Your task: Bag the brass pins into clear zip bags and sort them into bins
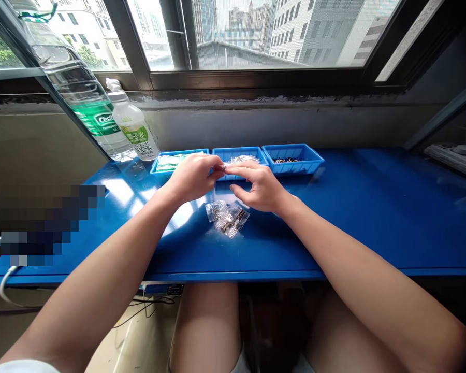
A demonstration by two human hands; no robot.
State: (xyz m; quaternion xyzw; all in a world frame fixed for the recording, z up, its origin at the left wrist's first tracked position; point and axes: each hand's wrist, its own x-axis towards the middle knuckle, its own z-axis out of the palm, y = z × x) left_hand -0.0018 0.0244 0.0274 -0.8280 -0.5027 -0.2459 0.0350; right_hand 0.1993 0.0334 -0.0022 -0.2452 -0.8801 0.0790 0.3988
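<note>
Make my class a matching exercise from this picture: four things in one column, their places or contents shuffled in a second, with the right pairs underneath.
Column 1
1. Large bottle
2. Clear packets
3. Rightmost tray
4. Leftmost tray

Column 2
A. holding green-and-white packets
B. holding loose dark pieces
C. standing to the left of the smaller bottle
D. lying on the blue tabletop, nearer the camera than the trays

Right pairs: 1-C, 2-D, 3-B, 4-A
</note>
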